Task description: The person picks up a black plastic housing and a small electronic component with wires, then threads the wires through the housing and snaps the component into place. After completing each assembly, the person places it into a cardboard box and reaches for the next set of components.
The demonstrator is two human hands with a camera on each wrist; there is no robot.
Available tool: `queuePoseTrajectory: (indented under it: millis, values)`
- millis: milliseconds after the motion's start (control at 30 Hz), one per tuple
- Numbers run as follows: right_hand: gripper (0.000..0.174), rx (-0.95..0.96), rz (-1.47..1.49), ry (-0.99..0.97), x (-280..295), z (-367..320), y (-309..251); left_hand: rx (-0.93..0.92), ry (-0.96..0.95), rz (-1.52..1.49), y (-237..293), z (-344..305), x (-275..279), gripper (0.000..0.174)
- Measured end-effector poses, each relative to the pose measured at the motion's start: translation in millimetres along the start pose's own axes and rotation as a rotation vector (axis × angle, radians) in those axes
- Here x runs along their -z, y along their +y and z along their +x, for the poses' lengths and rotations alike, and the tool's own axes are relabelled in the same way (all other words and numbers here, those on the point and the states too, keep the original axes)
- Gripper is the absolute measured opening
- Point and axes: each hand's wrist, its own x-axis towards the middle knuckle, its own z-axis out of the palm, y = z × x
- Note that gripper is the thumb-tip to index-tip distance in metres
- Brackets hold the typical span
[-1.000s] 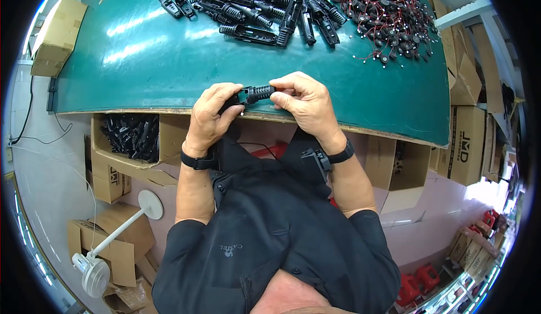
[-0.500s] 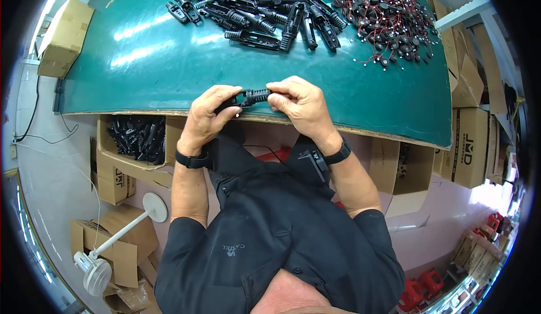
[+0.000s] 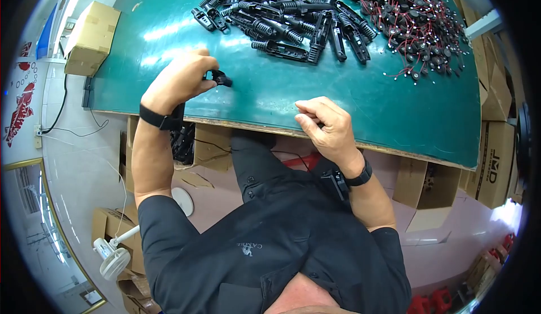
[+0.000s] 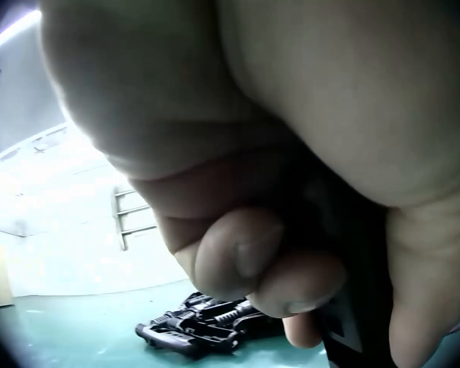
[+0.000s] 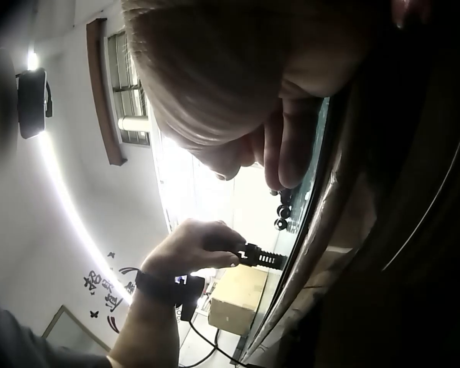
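Far left: a cardboard box (image 3: 93, 38) is sitting on the corner of the green table (image 3: 372, 105).

Left hand (image 3: 177, 83): hovering over the table's left part, with its fingers curling round a black ribbed part (image 3: 220, 78). The part's ribbed end is sticking out rightward past the fingertips, just above the table surface. The left wrist view is showing thumb and fingers closing on the dark piece.

Centre, far edge: a heap of black parts (image 3: 284, 18) is lying well apart from the held one.

Right hand (image 3: 329, 125): resting at the table's near edge, fingers curling in and thumb lying against the forefinger. Cannot tell whether it is pinching anything.

Right, far edge: a tangle of small red-wired components (image 3: 417, 27) is spreading beside the black heap.
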Motion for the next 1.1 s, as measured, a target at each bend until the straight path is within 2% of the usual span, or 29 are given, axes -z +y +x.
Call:
queuePoseTrajectory:
  millis: [100, 367, 467, 533, 633, 733, 867, 900, 967, 1000, 1067, 1100]
  values:
    - [0.023, 0.004, 0.028, 0.011, 1.7, 0.8, -1.9, -0.036, -0.069, 0.069, 5.6, 11.2, -2.9, 0.030]
    - [0.023, -0.039, 0.059, -0.021, 4.6, 4.0, -1.6, 0.013, -0.098, -0.003, 3.0, 15.2, -4.8, 0.032]
    - [0.023, -0.041, 0.059, -0.030, 4.3, 6.0, -1.9, -0.030, -0.033, -0.025, -3.3, 10.0, -7.7, 0.031]
    - [0.023, -0.018, 0.056, -0.064, 4.4, 5.8, -5.2, 0.021, 0.017, -0.069, -4.8, 0.1, -11.8, 0.031]
    - [0.020, -0.050, -0.001, -0.059, 4.2, 3.3, -4.1, 0.137, 0.103, -0.120, -14.2, -44.3, -24.3, 0.033]
    - [0.018, -0.041, 0.065, -0.046, 1.4, -5.9, 11.9, 0.345, 0.422, -0.398, -52.5, -139.0, -86.5, 0.035]
    - [0.017, -0.010, -0.008, -0.076, 1.6, -5.2, 7.5, 0.915, 0.858, -0.970, -81.2, -282.7, -212.1, 0.034]
    - [0.017, 0.001, -0.004, -0.095, 1.1, -5.0, 7.1, 0.929, 0.876, -0.968, -88.4, -298.4, -238.0, 0.034]
    - [0.017, -0.029, -0.002, -0.084, -0.2, -5.0, 4.9, 1.180, 0.874, -0.913, -103.4, -322.3, -275.4, 0.034]
    - [0.017, -0.042, -0.003, -0.074, -1.1, -3.0, 3.7, 1.184, 0.892, -0.913, -120.6, -328.8, -290.7, 0.034]
    - [0.016, -0.027, -0.017, -0.081, -1.1, -1.2, 4.8, 1.220, 0.932, -0.805, -168.4, -324.9, -306.2, 0.046]
    - [0.016, -0.025, -0.030, -0.076, -2.2, -1.4, 6.5, 1.193, 1.069, -0.707, -190.9, -314.7, -297.9, 0.052]
